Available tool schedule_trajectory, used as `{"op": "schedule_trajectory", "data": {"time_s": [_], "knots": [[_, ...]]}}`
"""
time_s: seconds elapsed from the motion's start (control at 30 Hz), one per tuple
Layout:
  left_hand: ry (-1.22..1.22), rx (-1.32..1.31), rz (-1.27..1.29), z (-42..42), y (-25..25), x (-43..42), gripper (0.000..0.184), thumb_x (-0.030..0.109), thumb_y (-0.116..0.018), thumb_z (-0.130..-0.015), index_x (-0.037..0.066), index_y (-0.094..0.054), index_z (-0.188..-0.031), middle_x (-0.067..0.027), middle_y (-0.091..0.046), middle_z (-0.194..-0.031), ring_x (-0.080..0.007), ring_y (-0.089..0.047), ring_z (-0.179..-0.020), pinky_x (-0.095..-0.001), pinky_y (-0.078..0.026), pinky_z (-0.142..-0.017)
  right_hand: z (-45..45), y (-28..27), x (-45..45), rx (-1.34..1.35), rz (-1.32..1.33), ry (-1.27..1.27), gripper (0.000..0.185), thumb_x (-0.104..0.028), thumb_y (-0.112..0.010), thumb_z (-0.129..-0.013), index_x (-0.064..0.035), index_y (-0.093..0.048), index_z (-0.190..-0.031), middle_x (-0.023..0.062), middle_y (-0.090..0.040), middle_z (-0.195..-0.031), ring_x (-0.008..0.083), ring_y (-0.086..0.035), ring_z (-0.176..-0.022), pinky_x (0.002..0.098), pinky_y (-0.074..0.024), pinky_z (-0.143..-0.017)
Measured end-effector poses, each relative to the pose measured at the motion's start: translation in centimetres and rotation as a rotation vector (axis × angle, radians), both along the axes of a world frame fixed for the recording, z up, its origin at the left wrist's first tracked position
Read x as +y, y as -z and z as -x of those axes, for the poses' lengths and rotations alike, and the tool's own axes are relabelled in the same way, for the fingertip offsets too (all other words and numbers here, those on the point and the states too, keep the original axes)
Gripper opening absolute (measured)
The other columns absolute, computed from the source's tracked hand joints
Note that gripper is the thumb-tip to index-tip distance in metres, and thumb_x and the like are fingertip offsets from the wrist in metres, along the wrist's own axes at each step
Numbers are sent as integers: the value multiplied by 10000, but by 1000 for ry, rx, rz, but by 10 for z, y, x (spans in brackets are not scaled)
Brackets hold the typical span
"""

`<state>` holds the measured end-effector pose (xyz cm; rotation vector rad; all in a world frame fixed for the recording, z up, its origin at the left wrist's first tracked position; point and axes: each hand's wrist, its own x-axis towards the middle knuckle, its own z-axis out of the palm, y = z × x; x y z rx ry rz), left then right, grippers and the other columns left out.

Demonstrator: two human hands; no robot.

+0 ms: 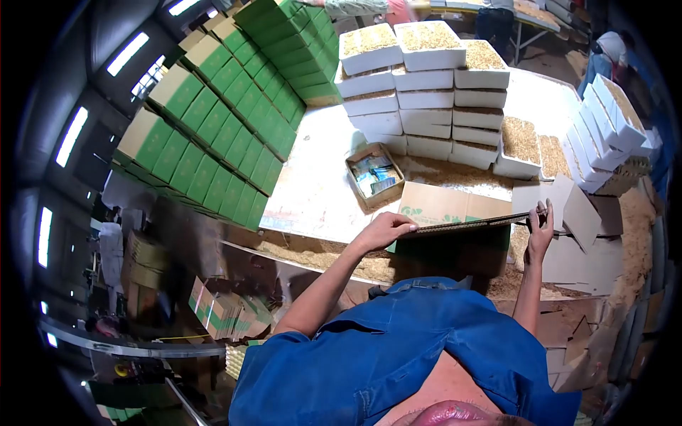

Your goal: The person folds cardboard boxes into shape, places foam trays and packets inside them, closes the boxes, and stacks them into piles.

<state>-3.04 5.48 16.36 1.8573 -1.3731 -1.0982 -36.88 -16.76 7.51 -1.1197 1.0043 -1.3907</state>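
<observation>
My left hand [387, 231] pinches the near left corner of a cardboard carton [440, 204], brown with green print on its far panel. A dark green panel [455, 252] hangs below the carton's near edge. At the right end of that edge, my right hand [541, 228] grips with thumb and fingers, its fingertips pointing up. Just beyond the carton, on the white table [305, 177], stands a small open box [375, 176] holding blue and light packets. How far the carton is unfolded I cannot tell.
Green and brown cartons [213, 128] are stacked high at left. White foam boxes [426, 92] filled with yellowish shavings stand piled ahead; more foam boxes [604, 131] lean at right. Flat cardboard pieces [579, 259] lie right of me. Other people are at the far side.
</observation>
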Motion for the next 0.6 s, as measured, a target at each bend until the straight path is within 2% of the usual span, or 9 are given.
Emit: {"op": "schedule_trajectory", "data": {"time_s": [0.13, 0.2, 0.23, 0.27, 0.33, 0.4, 0.5, 0.57, 0.6], "knots": [[40, -43, 16, 2, -5, -3, 315, 228, -592, -960, -29, -672, -1123, -111, -717, -912, -161, -649, -864, -302, -506, -811, 2, 1, -7, 2, 18, -57, 615, -6, -637, -899, 21, -370, -1453, 165, -466, -1417, 228, -464, -1283, 333, -355, -1079], [18, -213, 119, 2, -9, -8, 304, 208, -561, -971, -39, -668, -1112, -145, -696, -848, -184, -643, -801, -320, -504, -761, 1, 0, -11, -36, 22, -77, 630, 1, -641, -889, 28, -365, -1454, 157, -465, -1418, 219, -465, -1277, 324, -356, -1077], [25, -285, 143, 2, -12, -12, 302, 216, -548, -975, -34, -671, -1090, -179, -685, -845, -248, -655, -784, -345, -503, -742, 1, 0, -14, -58, 12, -98, 634, -2, -643, -888, 27, -363, -1456, 151, -462, -1422, 216, -466, -1274, 319, -356, -1077], [23, -286, 147, 2, -15, -15, 302, 216, -548, -975, -34, -671, -1090, -179, -685, -845, -248, -655, -784, -345, -503, -742, 2, 2, -17, -79, 1, -121, 639, -5, -645, -887, 26, -361, -1458, 145, -459, -1425, 213, -467, -1271, 314, -356, -1076], [162, -338, 252, -1, -19, -21, 287, 215, -572, -958, -14, -659, -1106, -195, -693, -887, -315, -668, -817, -378, -510, -747, -1, -3, -19, -73, 21, -125, 631, 10, -618, -887, 25, -357, -1462, 133, -447, -1438, 212, -470, -1267, 308, -365, -1068], [294, -467, 220, -2, -13, -27, 292, 189, -622, -918, 18, -631, -1154, -219, -683, -932, -374, -659, -858, -438, -506, -751, -3, -10, -15, -88, -26, -134, 635, 35, -585, -872, 20, -356, -1465, 121, -435, -1452, 210, -469, -1270, 305, -374, -1062], [262, -501, 204, -10, -12, -40, 274, 145, -595, -906, 22, -637, -1147, -223, -679, -921, -374, -655, -848, -437, -508, -758, -1, -9, -20, -74, -32, -167, 681, 64, -556, -798, 16, -384, -1455, 117, -491, -1370, 186, -537, -1139, 272, -457, -923], [163, -466, 237, -8, -41, -43, 290, 129, -571, -901, 26, -629, -1166, -218, -678, -918, -374, -652, -862, -438, -510, -781, 0, -8, -29, -67, -54, -179, 701, 61, -540, -754, 24, -404, -1441, 133, -551, -1285, 173, -562, -1086, 261, -477, -868], [104, -434, 235, -7, -51, -44, 351, 136, -570, -899, 41, -593, -1237, -216, -676, -957, -378, -649, -895, -444, -512, -799, -5, -31, -23, -26, -17, -237, 694, 47, -521, -736, 31, -428, -1424, 121, -563, -1276, 174, -558, -1096, 267, -474, -875]]}}
